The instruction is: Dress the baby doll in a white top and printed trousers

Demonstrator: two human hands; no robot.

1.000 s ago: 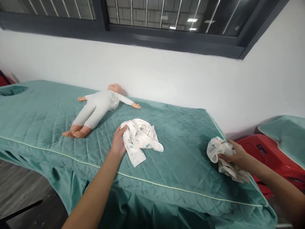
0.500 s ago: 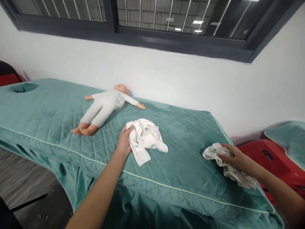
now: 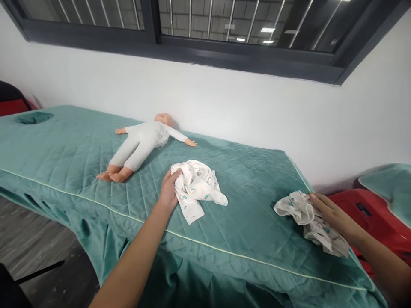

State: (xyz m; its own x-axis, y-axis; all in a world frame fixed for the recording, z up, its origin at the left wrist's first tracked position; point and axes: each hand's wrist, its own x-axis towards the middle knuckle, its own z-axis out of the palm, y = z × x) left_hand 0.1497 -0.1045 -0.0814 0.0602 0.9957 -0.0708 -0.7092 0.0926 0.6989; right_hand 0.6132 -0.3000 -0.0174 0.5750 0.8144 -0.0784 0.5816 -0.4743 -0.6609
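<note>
My left hand [image 3: 169, 190] is closed on the edge of a crumpled white baby garment [image 3: 199, 186] with small green and coloured prints, which lies on the green quilted bed cover. At the bed's right end lies a second bunched white printed garment [image 3: 313, 220]. My right hand [image 3: 335, 218] is at its right side, fingers stretched out and fingertips touching the cloth; the thumb is hidden. A baby doll [image 3: 141, 141] with a white cloth body lies on its back to the left, arms spread, head near the wall.
The bed [image 3: 253, 214] runs along a white wall under a dark-framed window [image 3: 205, 51] with bars. A face hole [image 3: 34, 117] is at its far left. A red plastic chair [image 3: 369, 214] with a green cloth [image 3: 390, 184] adjoins the right end.
My right hand has shifted slightly right, and its fingers have straightened from their hold on the right garment. My left hand and its garment stay in place.
</note>
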